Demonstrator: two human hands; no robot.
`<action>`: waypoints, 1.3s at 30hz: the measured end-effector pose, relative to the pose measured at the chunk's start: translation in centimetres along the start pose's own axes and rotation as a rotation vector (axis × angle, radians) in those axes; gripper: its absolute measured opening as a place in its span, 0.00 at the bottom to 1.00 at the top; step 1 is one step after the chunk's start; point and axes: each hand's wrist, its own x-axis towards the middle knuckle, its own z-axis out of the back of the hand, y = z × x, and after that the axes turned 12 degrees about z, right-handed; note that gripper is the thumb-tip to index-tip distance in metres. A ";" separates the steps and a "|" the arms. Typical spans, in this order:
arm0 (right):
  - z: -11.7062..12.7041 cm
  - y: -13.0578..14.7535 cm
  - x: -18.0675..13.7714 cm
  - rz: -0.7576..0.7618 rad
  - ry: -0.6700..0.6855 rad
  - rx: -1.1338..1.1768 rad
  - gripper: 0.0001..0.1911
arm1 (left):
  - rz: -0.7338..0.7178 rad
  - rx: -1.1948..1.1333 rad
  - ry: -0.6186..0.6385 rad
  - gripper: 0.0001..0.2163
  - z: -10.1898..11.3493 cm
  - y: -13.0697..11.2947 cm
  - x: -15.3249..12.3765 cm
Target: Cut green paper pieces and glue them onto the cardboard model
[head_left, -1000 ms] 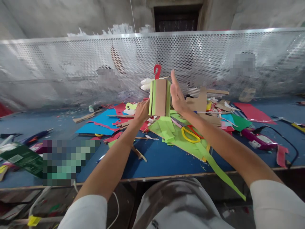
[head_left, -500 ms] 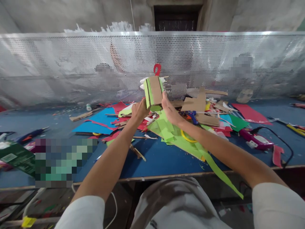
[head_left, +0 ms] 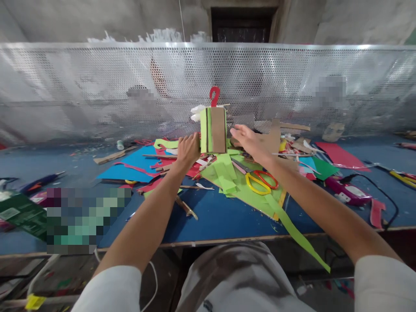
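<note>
My left hand [head_left: 187, 148] is closed on the lower left side of a small cardboard box [head_left: 214, 129] with light green paper strips on it, and holds it upright above the table. My right hand [head_left: 248, 139] hovers just to the right of the box, fingers stretched out, holding nothing and apart from the box. Under both hands lies a pile of green paper pieces [head_left: 227, 173].
The blue table [head_left: 214, 216] is strewn with paper and cardboard scraps. Scissors with yellow and red handles [head_left: 260, 182] lie right of the green pile. A purple glue gun [head_left: 347, 190] with a black cord lies at right. A perforated metal screen [head_left: 97, 86] closes the far side.
The box went from tilted back to upright. My right hand came off the box and moved to the right, with its fingers spread. My left hand kept its hold.
</note>
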 end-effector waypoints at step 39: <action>-0.5 -2.5 -0.9 0.094 0.175 0.144 0.34 | -0.136 0.090 0.126 0.28 1.3 -0.5 -0.5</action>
